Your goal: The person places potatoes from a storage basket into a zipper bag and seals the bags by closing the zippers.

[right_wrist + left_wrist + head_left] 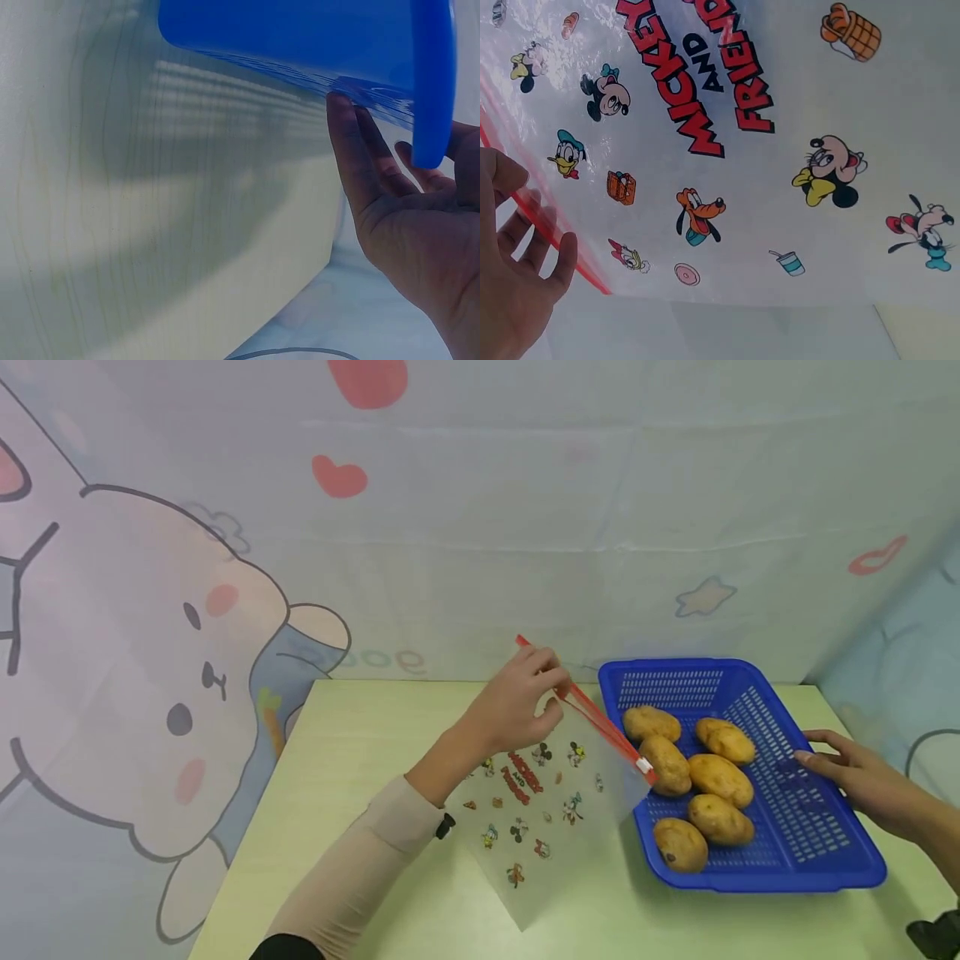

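Note:
My left hand (517, 702) pinches the red zip edge (606, 732) of a clear zip bag (551, 835) printed with cartoon characters. The bag hangs slanted above the table, and its white slider (643, 766) overlaps the left side of a blue plastic basket (813, 827). Inside the basket lie several potatoes (720, 779), gathered on its left side. My right hand (870, 777) holds the basket's right rim, thumb over the top. From the right wrist view, the fingers (349, 142) reach under the rim along the outer wall (292, 34).
A pale green table (375, 735) carries the work, its back edge against a printed cloth (480, 543) with hearts and a cartoon animal. A thin dark cable (918, 743) curves beside the table at the right.

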The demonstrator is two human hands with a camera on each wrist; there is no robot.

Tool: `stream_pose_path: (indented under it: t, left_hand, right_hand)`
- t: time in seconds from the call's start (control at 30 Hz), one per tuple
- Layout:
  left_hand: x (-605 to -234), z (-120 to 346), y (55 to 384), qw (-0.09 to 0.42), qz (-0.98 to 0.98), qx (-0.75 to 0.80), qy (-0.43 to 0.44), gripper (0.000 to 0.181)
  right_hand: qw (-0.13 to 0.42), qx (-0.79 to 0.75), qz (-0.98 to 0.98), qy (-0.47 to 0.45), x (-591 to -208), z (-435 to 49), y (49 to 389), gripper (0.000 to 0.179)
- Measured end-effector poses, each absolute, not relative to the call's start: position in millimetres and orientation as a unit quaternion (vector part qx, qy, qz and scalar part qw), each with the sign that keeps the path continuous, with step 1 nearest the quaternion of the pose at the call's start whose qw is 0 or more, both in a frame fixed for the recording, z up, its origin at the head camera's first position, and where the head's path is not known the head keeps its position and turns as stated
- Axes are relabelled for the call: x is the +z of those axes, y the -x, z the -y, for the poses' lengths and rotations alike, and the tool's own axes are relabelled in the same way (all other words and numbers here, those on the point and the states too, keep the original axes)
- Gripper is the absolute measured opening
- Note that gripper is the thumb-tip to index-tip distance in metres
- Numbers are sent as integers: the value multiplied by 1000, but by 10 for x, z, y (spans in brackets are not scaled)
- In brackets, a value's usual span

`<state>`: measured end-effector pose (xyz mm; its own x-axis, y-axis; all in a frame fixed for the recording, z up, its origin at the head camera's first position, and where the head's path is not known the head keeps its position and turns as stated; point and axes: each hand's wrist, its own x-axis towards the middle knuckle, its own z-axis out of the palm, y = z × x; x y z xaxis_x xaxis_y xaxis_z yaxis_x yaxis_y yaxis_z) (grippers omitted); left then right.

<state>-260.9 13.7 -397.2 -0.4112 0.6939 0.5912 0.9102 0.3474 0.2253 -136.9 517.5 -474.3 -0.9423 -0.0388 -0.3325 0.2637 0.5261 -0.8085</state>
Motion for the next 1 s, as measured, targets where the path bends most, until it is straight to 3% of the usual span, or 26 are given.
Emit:
stream_pose_path:
  t: [0.23,0.43,0.5,0.6,0.73,0.83,1.0]
  left_hand:
    - [-4100,-622,2548,178,762,-220,582,16]
    - [-4307,-858,2519,153,766,-185,597,22]
    - [-4347,-908,2506,147,770,-176,596,22]
    - [-4365,-932,2501,146,773,-170,594,19]
    - [-4355,-923,2478,152,767,-175,598,16]
    - [-4332,-901,2470,161,764,-177,600,16]
    - [-4294,-878,2475,178,761,-170,600,18]
  right_hand:
    - [157,-475,-863,-67,-4740,-5163,1330,74]
    - [133,-412,-900,-45,-4667,-5123,1373,73]
    - [102,-358,-928,-25,-4604,-5106,1362,71]
    - [9,-260,-965,25,-4520,-5007,1389,65]
    - [-81,-214,-971,76,-4331,-4629,1405,51]
    - [-50,-265,-957,106,-4137,-4218,1441,40]
    - [89,-401,-903,127,-3990,-3631,1550,39]
